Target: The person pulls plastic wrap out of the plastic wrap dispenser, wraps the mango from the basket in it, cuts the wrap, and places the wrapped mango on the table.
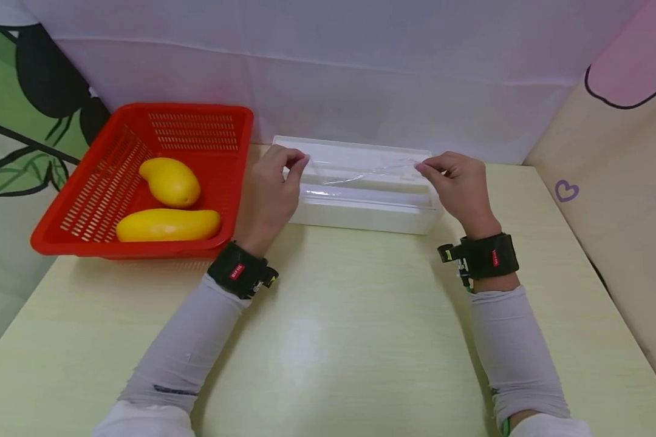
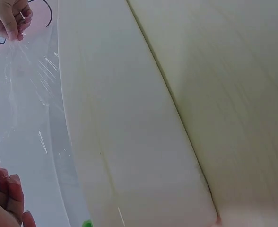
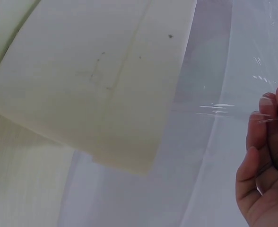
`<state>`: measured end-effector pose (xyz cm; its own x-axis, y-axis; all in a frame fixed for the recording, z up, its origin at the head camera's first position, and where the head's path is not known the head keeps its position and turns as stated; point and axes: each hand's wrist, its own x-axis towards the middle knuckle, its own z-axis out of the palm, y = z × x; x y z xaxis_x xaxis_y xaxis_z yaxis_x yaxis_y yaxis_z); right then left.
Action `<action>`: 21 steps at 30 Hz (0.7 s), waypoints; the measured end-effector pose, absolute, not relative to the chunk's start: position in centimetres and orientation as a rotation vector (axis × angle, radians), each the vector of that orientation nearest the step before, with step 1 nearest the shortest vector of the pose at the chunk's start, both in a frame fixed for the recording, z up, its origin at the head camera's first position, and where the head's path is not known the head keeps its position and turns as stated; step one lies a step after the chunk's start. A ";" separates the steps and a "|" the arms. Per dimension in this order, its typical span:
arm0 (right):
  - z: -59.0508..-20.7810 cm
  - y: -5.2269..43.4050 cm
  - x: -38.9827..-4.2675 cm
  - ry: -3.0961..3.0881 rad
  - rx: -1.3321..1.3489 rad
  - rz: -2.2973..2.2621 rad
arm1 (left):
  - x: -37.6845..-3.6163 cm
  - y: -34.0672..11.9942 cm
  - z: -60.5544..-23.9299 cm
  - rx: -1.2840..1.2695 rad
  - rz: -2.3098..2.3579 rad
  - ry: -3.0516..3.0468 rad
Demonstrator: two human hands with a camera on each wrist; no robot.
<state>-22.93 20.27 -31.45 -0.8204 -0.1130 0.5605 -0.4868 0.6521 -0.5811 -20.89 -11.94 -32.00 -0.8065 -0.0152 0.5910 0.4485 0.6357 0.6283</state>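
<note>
A white cling-film dispenser box (image 1: 361, 206) lies at the back of the table with its lid raised. A sheet of clear film (image 1: 361, 172) stretches above it between both hands. My left hand (image 1: 276, 182) pinches the film's left corner, and my right hand (image 1: 454, 182) pinches its right corner. The left wrist view shows the film (image 2: 25, 94) beside the white box (image 2: 129, 142), with my left fingers (image 2: 6, 194) at the bottom and my right hand (image 2: 9, 19) at the top. In the right wrist view my right fingers (image 3: 266, 156) hold the film (image 3: 224, 109) over the box (image 3: 106, 80).
A red slotted basket (image 1: 87, 200) stands at the back left, holding two yellow mangoes (image 1: 169, 181) (image 1: 166, 224). A white cloth backdrop rises behind the box. A beige padded wall (image 1: 623, 200) borders the right side. The pale table (image 1: 339, 328) stretches toward me.
</note>
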 end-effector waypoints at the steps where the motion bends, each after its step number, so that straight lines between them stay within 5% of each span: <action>1: -31.5 20.3 -22.9 -2.388 0.466 1.039 | -20.8 -11.9 -31.9 -0.337 -1.083 -2.305; 21: -30.9 20.8 -22.3 -2.340 0.447 1.082 | -21.3 -12.9 -30.7 -0.341 -1.206 -1.985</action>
<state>-22.30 20.76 -30.94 -0.8106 -0.0779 0.5804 -0.4926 0.6266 -0.6039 -21.32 -12.90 -30.69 -0.6652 -0.1573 0.7299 0.5751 0.5154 0.6353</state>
